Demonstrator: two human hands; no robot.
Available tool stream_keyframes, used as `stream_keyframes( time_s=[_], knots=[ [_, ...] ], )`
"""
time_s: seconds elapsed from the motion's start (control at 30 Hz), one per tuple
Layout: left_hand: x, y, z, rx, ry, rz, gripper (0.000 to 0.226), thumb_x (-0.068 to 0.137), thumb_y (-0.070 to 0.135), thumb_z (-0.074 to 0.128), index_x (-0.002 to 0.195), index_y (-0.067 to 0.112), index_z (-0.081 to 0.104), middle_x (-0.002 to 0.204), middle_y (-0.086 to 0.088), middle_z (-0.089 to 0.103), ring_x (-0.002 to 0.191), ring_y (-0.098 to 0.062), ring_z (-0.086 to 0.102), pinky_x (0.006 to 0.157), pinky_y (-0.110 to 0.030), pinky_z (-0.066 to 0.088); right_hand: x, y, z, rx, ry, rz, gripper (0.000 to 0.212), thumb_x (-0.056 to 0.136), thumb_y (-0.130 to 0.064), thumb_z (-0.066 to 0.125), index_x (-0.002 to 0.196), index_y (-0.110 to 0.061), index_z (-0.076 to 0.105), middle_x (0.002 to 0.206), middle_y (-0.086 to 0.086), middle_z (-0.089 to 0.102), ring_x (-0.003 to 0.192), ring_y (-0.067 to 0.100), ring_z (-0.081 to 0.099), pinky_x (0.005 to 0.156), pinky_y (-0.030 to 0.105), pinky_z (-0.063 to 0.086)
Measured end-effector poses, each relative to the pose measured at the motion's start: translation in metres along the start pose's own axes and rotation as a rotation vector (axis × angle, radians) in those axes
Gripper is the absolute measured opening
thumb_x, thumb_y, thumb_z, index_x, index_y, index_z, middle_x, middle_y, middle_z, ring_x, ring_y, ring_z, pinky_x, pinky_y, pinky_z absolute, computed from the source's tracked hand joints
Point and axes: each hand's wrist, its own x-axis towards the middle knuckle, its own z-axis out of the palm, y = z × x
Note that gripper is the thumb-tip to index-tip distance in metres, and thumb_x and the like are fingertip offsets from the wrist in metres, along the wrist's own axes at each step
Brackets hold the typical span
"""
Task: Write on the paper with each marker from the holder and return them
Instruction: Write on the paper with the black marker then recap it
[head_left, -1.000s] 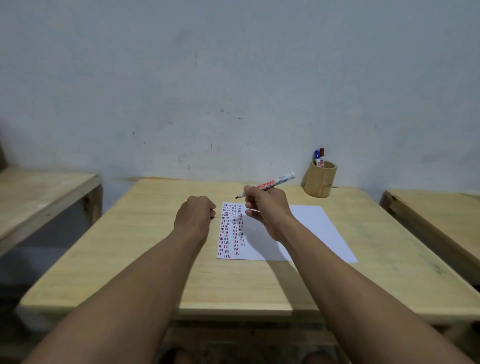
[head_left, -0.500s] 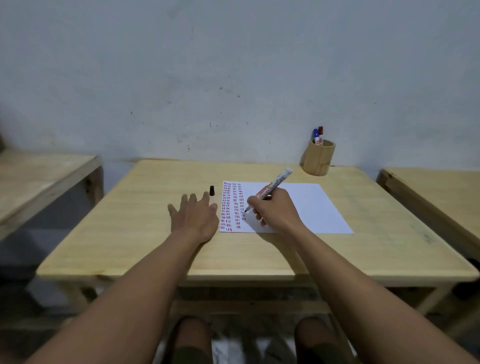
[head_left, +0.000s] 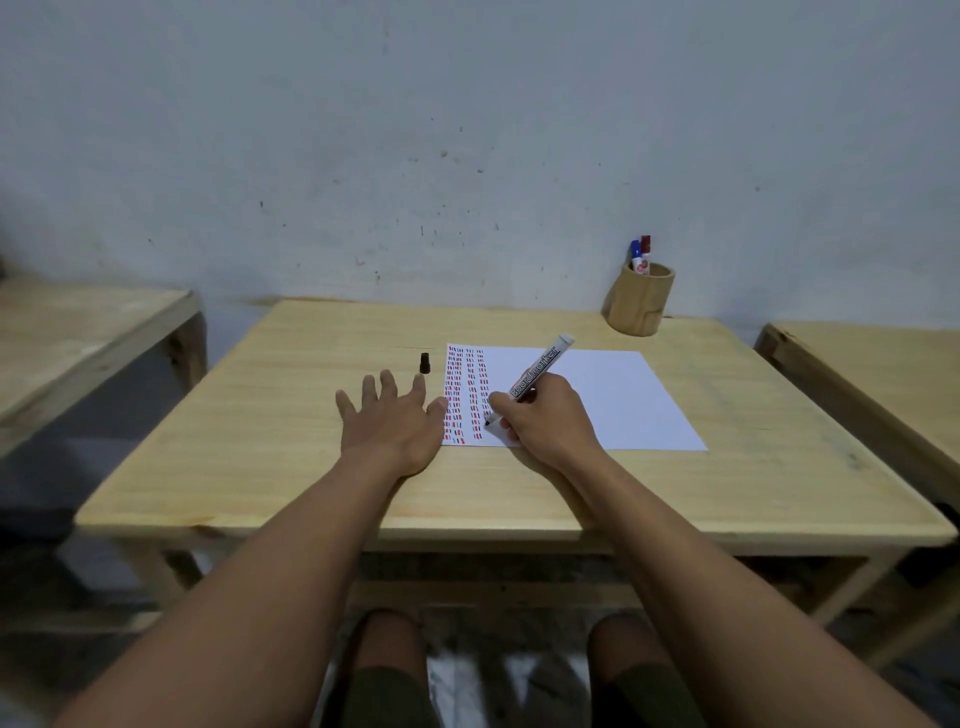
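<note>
In the head view, the right hand (head_left: 545, 415) rested on the paper (head_left: 613, 400), its fingers pinching a marker (head_left: 537, 371) that leaned up and away, with the black tip touching the sheet near the rows of short marks. The left hand (head_left: 389, 421) lay flat on the table (head_left: 291, 415), palm down, fingers spread, the thumb touching the paper's left edge. The black cap (head_left: 425, 362) stood just beyond the fingertips. The holder (head_left: 640, 299) stood at the far right corner with two markers (head_left: 640, 252) inside.

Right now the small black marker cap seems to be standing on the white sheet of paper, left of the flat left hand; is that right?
Not quite: the head view shows the small black marker cap standing on the wooden table, just off the white sheet of paper, beyond the flat left hand.
</note>
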Motion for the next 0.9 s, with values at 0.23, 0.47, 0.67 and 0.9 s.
stream_keyframes(
  time_s=[0.23,0.47,0.67,0.9],
  knots=[
    [0.001,0.0,0.0,-0.005,-0.006,0.003,0.07,0.099,0.062,0.013,0.161,0.029,0.01,0.168,-0.013,0.001,0.155,-0.034,-0.005,0.12,-0.06,-0.006,0.0,0.0,0.001,-0.005,0.003,-0.003,0.028,0.088,-0.026,0.067,0.084,0.002,0.07,0.076,0.009,0.076,0.074,0.026,0.073,0.066,0.041,0.057],
    [0.002,-0.001,0.002,-0.025,-0.001,0.001,0.071,0.099,0.063,0.014,0.161,0.029,0.011,0.168,-0.013,0.003,0.155,-0.033,-0.003,0.12,-0.06,-0.005,0.001,-0.001,0.0,0.016,-0.007,0.03,0.028,0.087,-0.024,0.066,0.081,0.002,0.07,0.068,0.004,0.074,0.061,0.016,0.067,0.065,0.04,0.058],
    [0.009,0.005,-0.007,-0.146,0.207,-0.084,0.051,0.099,0.048,0.029,0.136,0.017,0.047,0.138,-0.01,0.057,0.131,-0.034,0.046,0.107,-0.055,0.03,0.011,-0.005,-0.004,0.26,0.045,0.102,0.02,0.085,-0.027,0.067,0.089,-0.007,0.068,0.069,0.0,0.071,0.053,0.014,0.059,0.056,0.037,0.053],
    [0.042,0.013,-0.024,-0.223,0.292,0.052,0.049,0.1,0.032,0.051,0.147,0.026,0.043,0.124,-0.011,0.063,0.117,-0.035,0.057,0.09,-0.043,0.047,0.027,-0.021,-0.014,0.588,-0.02,0.187,0.017,0.092,-0.019,0.072,0.095,-0.002,0.07,0.069,0.002,0.059,0.058,0.014,0.054,0.051,0.023,0.048]
  ],
)
